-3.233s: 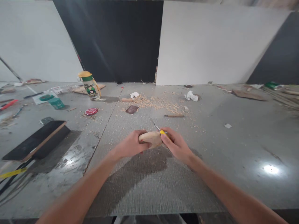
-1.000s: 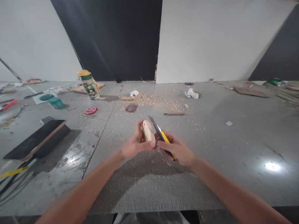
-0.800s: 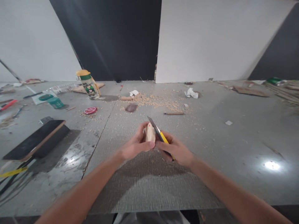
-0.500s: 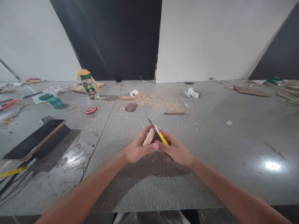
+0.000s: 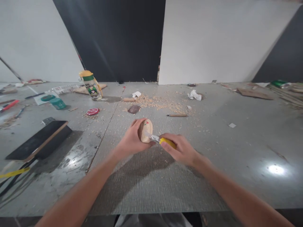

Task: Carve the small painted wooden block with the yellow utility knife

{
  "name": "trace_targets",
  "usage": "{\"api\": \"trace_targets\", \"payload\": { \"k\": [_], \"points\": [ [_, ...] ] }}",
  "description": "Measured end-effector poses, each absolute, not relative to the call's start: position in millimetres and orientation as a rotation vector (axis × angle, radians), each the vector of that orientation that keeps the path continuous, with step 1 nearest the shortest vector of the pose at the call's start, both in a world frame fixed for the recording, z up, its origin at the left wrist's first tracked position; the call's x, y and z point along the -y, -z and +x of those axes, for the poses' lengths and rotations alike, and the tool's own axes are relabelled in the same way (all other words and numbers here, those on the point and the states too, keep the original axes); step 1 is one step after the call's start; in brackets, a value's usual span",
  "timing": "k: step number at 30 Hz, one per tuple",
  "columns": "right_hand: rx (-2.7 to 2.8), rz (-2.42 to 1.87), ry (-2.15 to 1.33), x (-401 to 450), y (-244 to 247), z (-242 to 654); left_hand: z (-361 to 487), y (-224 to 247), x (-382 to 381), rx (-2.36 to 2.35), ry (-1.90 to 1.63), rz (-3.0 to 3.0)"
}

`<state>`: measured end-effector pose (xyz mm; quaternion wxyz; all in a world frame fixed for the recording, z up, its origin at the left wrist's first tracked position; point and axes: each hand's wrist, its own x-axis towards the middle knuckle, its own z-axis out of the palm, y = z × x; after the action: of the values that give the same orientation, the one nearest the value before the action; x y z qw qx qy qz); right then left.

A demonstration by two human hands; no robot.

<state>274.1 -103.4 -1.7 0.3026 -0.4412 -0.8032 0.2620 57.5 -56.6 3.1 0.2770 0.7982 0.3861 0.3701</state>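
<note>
My left hand (image 5: 132, 138) grips a pale, rounded piece of wood (image 5: 147, 127) by its edge, turned so that a broad face with small red and green marks shows. In my right hand (image 5: 180, 146) is a yellow-handled utility knife (image 5: 167, 142), its blade out and pointing left. The blade's tip lies over the lower part of the wood's face; whether it touches, I cannot tell. Beyond my hands, a thin wooden-handled carving tool (image 5: 177, 115) rests on the table (image 5: 146, 192).
Wood shavings (image 5: 153, 102) are scattered farther back, near a wooden stick (image 5: 129, 99) and crumpled tissue (image 5: 195, 95). A yellow-capped bottle (image 5: 90, 85), red lid (image 5: 92, 111) and teal container (image 5: 57, 103) stand or lie left. A dark flat lamp-like object (image 5: 38, 142) occupies the left front.
The piece of wood has turned from edge-on to show its broad face. My hands have moved apart, and the knife has swung from pointing up and away to pointing left.
</note>
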Motion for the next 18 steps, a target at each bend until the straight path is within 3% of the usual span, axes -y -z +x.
{"api": "trace_targets", "payload": {
  "k": [18],
  "points": [
    [2.32,-1.317,0.031,106.0,2.5,281.6,56.0,-0.7,51.4,-1.119,-0.937,2.299]
  ]
}}
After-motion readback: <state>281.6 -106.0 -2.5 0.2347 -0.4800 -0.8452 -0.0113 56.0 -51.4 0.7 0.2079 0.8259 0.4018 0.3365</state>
